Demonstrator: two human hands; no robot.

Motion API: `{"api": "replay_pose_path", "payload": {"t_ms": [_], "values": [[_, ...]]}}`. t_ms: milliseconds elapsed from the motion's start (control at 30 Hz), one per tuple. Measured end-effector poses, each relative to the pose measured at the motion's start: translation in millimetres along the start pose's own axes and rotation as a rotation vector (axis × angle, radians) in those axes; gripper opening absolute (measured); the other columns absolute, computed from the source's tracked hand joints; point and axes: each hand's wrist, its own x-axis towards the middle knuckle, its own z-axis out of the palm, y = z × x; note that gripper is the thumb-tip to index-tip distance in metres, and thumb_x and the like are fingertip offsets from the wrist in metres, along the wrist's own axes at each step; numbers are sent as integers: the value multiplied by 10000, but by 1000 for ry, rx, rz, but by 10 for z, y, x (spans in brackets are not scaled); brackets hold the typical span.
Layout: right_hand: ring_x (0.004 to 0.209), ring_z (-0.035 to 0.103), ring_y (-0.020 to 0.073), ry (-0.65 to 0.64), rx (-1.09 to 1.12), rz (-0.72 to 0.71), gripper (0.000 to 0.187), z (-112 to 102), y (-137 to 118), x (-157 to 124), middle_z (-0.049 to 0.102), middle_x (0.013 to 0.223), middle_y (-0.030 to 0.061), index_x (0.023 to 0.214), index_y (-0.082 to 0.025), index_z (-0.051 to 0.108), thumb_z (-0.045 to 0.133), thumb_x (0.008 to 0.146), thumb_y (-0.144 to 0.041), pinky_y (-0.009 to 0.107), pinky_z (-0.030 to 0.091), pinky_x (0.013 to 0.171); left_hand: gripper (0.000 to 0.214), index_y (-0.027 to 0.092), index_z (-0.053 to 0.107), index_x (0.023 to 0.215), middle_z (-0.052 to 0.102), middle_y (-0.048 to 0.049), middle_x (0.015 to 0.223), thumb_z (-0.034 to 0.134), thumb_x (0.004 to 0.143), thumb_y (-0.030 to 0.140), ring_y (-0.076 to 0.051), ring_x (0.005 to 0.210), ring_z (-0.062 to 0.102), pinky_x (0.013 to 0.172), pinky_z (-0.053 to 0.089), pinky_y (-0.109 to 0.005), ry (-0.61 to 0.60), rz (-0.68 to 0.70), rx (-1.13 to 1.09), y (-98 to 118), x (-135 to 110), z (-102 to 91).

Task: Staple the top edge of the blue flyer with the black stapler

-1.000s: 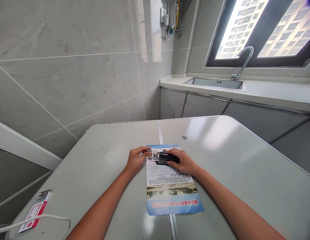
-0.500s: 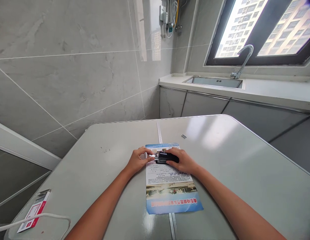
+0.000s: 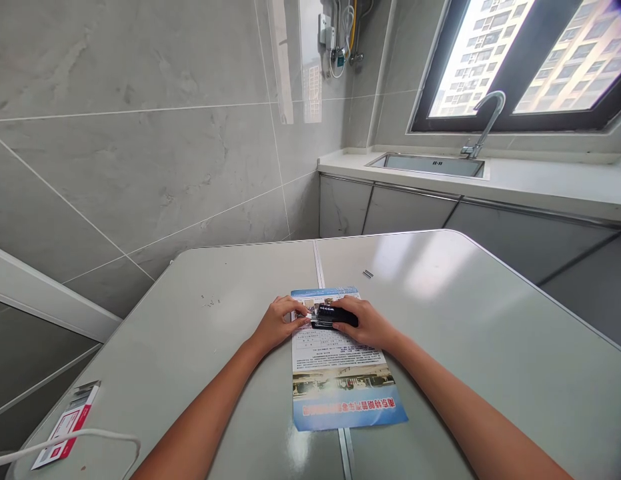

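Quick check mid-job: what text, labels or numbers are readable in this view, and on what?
Nothing can be quoted with confidence.
Leaflet: red headline characters on its blue band, upside down to the camera, too blurred; body print too small.
Stapler under the right hand: no marking readable.
Red-and-white card near the left edge of the table: print too small.

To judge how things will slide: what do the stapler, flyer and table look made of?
Stapler: black body with slight sheen, likely plastic; silvery front, seemingly metal.
Flyer: thin printed paper, glossy, with glare across its lower half.
Table: smooth pale grey top, semi-gloss, reflecting bright light; painted metal or laminate, cannot tell.
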Motion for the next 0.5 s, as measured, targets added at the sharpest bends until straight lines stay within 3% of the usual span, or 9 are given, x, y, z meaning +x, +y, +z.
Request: {"api": "replay_pose_path", "payload": {"t_ms": [500], "values": [[1097, 684, 281, -1, 4, -10, 406, 7, 10, 5, 733, 1215, 104, 1317, -250, 624, 711, 930, -334, 441, 539, 949, 119, 256, 725, 924, 783, -24, 979, 756, 909, 369, -219, 910, 679, 915, 442, -389, -37, 20, -1, 27, -9, 0]]}}
